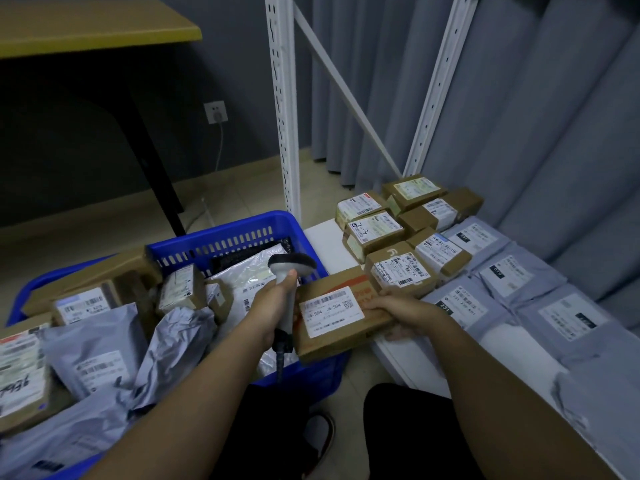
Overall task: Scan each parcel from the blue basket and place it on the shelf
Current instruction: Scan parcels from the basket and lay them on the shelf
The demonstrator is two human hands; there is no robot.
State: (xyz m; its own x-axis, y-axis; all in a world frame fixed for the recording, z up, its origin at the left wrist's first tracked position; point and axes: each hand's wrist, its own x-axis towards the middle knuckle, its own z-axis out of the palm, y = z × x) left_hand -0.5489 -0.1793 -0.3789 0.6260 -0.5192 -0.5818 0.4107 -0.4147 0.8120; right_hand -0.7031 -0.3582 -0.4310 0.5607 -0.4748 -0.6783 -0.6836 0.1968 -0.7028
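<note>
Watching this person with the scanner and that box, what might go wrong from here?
The right hand holds the cardboard box only by one end, out over the basket's edge, so it might tip or slip from that grip. The left hand holds the scanner with its head pointing past the box's label, so the scan might miss. The boxes on the shelf lie packed together, so setting this one down may nudge them.
</note>
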